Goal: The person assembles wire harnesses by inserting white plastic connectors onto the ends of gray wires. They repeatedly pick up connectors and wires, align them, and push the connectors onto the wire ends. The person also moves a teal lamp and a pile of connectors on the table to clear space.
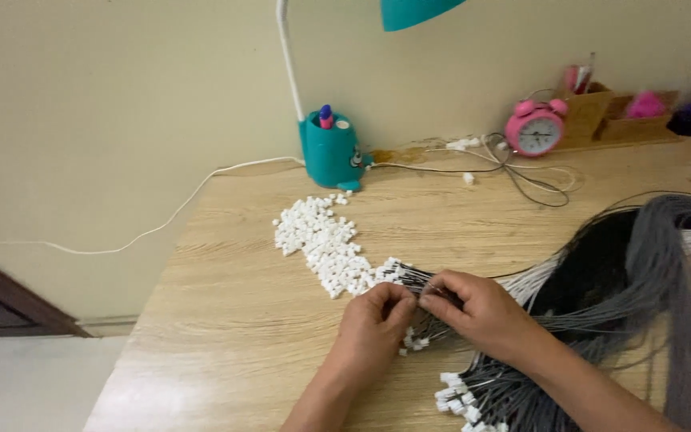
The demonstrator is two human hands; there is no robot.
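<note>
On the wooden desk (225, 320) lies a heap of small white plastic connectors (321, 240). A thick bundle of black, grey and white wires (641, 264) sweeps in from the right. My left hand (373, 324) and my right hand (481, 312) meet over the bundle's near ends, fingertips pinched together at a wire end (421, 294). What lies between my left fingers is too small to make out. More wire ends with white connectors fitted (461, 396) lie below my right wrist, and others (397, 272) fan out just above my hands.
A teal desk lamp base (331, 152) holding pens stands at the wall. A pink alarm clock (535, 128), loose cables (521, 172) and wooden organiser boxes (609, 112) sit at the back right. The desk's left edge drops to the floor (33, 384).
</note>
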